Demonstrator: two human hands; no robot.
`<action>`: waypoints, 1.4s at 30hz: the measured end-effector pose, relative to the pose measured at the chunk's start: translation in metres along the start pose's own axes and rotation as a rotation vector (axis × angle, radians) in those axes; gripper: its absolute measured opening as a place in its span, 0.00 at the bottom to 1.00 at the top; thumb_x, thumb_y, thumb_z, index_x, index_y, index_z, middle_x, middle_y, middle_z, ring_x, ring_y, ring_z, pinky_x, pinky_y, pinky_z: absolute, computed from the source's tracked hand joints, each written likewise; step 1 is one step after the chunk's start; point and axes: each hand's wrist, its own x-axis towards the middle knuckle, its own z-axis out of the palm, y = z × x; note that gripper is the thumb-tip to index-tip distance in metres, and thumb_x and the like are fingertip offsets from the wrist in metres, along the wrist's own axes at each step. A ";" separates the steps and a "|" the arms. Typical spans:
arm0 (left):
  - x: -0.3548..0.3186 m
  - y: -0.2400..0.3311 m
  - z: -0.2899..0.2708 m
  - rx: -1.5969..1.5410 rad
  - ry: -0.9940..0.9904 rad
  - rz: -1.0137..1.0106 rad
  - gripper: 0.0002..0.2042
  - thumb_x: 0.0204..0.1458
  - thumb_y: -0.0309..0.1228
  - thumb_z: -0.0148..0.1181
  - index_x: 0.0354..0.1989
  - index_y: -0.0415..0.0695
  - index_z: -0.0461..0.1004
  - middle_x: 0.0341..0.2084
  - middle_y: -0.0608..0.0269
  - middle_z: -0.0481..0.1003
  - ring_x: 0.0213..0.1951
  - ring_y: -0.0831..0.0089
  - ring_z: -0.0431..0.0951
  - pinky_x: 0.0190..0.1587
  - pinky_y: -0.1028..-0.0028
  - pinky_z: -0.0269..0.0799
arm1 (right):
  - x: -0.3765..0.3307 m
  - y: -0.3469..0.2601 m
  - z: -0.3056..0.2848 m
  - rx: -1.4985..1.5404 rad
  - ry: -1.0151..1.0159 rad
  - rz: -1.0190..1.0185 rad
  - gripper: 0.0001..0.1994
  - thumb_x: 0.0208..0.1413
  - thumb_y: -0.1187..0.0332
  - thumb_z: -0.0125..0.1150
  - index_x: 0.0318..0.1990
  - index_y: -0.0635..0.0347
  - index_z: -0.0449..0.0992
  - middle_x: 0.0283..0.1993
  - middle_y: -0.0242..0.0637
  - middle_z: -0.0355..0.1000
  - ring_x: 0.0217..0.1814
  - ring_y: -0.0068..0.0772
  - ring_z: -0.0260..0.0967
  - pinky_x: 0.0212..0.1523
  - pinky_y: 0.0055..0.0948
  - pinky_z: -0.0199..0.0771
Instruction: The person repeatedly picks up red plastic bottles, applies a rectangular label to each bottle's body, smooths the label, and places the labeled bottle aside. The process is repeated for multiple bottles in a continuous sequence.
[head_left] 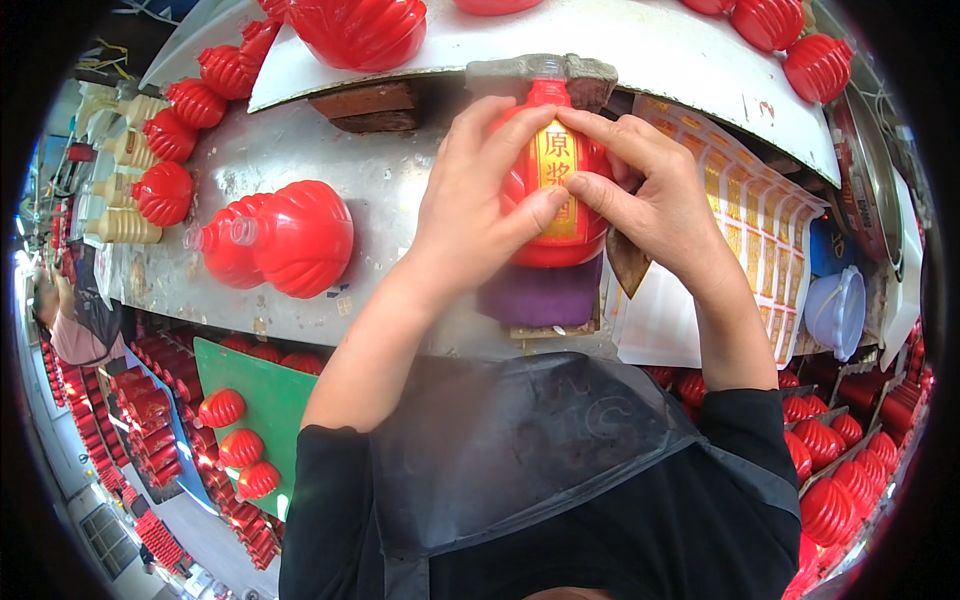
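Observation:
A red ribbed bottle point(548, 254) with a clear neck lies on its back on a purple cloth point(545, 298), its neck resting at a grey padded support point(594, 82). Down the bottle's front runs a gold label point(558, 172) with red characters. My left hand point(462, 205) is curved around the bottle's left side, thumb and forefinger at the label's edge. From the other side my right hand point(668, 192) wraps the bottle, its thumb and forefinger pressing on the label. A brown pointed piece point(628, 264) shows below my right hand.
Two red bottles point(308, 238) lie on the metal table to the left. Sheets of gold labels point(765, 225) spread to the right, near a pale blue bucket point(836, 312). A white shelf point(640, 35) with red bottles crosses the far side; a green board point(225, 372) holds more at lower left.

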 end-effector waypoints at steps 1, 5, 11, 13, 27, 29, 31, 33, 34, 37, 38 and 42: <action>0.000 0.000 0.000 0.004 -0.002 0.004 0.33 0.55 0.44 0.69 0.69 0.52 0.70 0.66 0.43 0.64 0.66 0.44 0.67 0.69 0.53 0.64 | 0.000 0.000 0.000 0.000 0.000 0.000 0.25 0.56 0.67 0.70 0.63 0.54 0.80 0.33 0.38 0.69 0.32 0.32 0.69 0.36 0.32 0.72; 0.005 -0.001 0.001 0.013 -0.003 0.019 0.32 0.55 0.44 0.69 0.69 0.52 0.70 0.65 0.43 0.65 0.66 0.43 0.67 0.69 0.53 0.64 | 0.002 0.002 -0.001 0.007 0.018 -0.004 0.25 0.56 0.66 0.71 0.63 0.55 0.81 0.32 0.38 0.69 0.31 0.32 0.69 0.35 0.32 0.72; 0.006 0.000 -0.002 0.035 -0.023 0.005 0.33 0.54 0.44 0.69 0.70 0.53 0.69 0.65 0.43 0.64 0.66 0.43 0.67 0.69 0.53 0.64 | 0.002 0.007 0.004 0.046 0.047 -0.056 0.27 0.56 0.69 0.73 0.64 0.56 0.80 0.29 0.28 0.58 0.30 0.22 0.56 0.32 0.25 0.61; 0.005 0.001 -0.002 0.026 -0.025 -0.001 0.33 0.54 0.44 0.69 0.69 0.52 0.70 0.65 0.43 0.64 0.66 0.43 0.67 0.69 0.53 0.64 | 0.001 0.008 0.002 0.020 0.021 -0.033 0.25 0.58 0.67 0.71 0.64 0.56 0.79 0.31 0.31 0.66 0.32 0.27 0.64 0.35 0.28 0.68; 0.004 0.002 -0.002 0.013 -0.022 -0.007 0.36 0.54 0.42 0.70 0.71 0.47 0.67 0.65 0.43 0.65 0.66 0.44 0.67 0.70 0.54 0.63 | 0.038 0.013 -0.047 0.761 -0.022 0.184 0.14 0.70 0.60 0.59 0.49 0.61 0.82 0.43 0.32 0.79 0.45 0.18 0.76 0.49 0.21 0.78; 0.005 0.001 -0.001 -0.030 0.015 0.017 0.40 0.54 0.43 0.70 0.74 0.46 0.62 0.66 0.43 0.65 0.67 0.44 0.66 0.71 0.54 0.62 | 0.044 0.007 -0.042 0.692 -0.090 0.328 0.13 0.69 0.61 0.60 0.47 0.61 0.83 0.40 0.31 0.79 0.41 0.17 0.75 0.45 0.20 0.77; 0.002 0.000 0.000 -0.099 0.009 -0.047 0.44 0.53 0.43 0.71 0.76 0.44 0.57 0.67 0.44 0.65 0.68 0.45 0.66 0.71 0.53 0.61 | 0.039 0.005 -0.024 0.463 -0.048 0.451 0.14 0.70 0.57 0.59 0.47 0.60 0.81 0.33 0.26 0.74 0.34 0.13 0.68 0.36 0.16 0.68; 0.001 0.000 0.000 -0.134 0.004 -0.084 0.47 0.52 0.44 0.72 0.78 0.43 0.53 0.68 0.44 0.65 0.69 0.46 0.65 0.72 0.53 0.60 | 0.035 0.009 -0.009 0.258 -0.109 0.351 0.16 0.68 0.55 0.64 0.50 0.59 0.80 0.31 0.26 0.73 0.34 0.12 0.68 0.35 0.17 0.67; 0.001 -0.001 0.000 -0.133 0.002 -0.088 0.48 0.52 0.44 0.72 0.78 0.42 0.52 0.69 0.44 0.64 0.70 0.46 0.65 0.72 0.53 0.60 | 0.033 0.012 -0.005 0.164 -0.066 0.315 0.19 0.64 0.53 0.69 0.49 0.58 0.79 0.26 0.23 0.69 0.29 0.11 0.64 0.30 0.17 0.61; 0.000 0.000 0.001 -0.143 0.008 -0.099 0.48 0.51 0.44 0.73 0.77 0.41 0.53 0.69 0.44 0.64 0.70 0.46 0.65 0.72 0.53 0.60 | 0.031 0.016 0.003 0.055 0.005 0.332 0.30 0.49 0.44 0.74 0.46 0.64 0.82 0.29 0.38 0.76 0.31 0.28 0.74 0.34 0.31 0.75; 0.000 0.000 0.001 -0.149 0.010 -0.101 0.47 0.51 0.44 0.73 0.76 0.41 0.54 0.69 0.44 0.65 0.69 0.46 0.65 0.72 0.53 0.60 | 0.032 0.016 0.003 0.045 0.005 0.333 0.30 0.49 0.44 0.74 0.46 0.64 0.81 0.30 0.38 0.76 0.31 0.29 0.74 0.34 0.31 0.75; -0.001 0.001 0.002 -0.136 0.022 -0.099 0.46 0.51 0.44 0.73 0.75 0.39 0.56 0.68 0.43 0.65 0.69 0.46 0.65 0.72 0.54 0.60 | 0.036 0.008 -0.001 0.036 0.003 0.346 0.30 0.48 0.44 0.74 0.46 0.64 0.81 0.30 0.39 0.76 0.31 0.30 0.73 0.35 0.32 0.75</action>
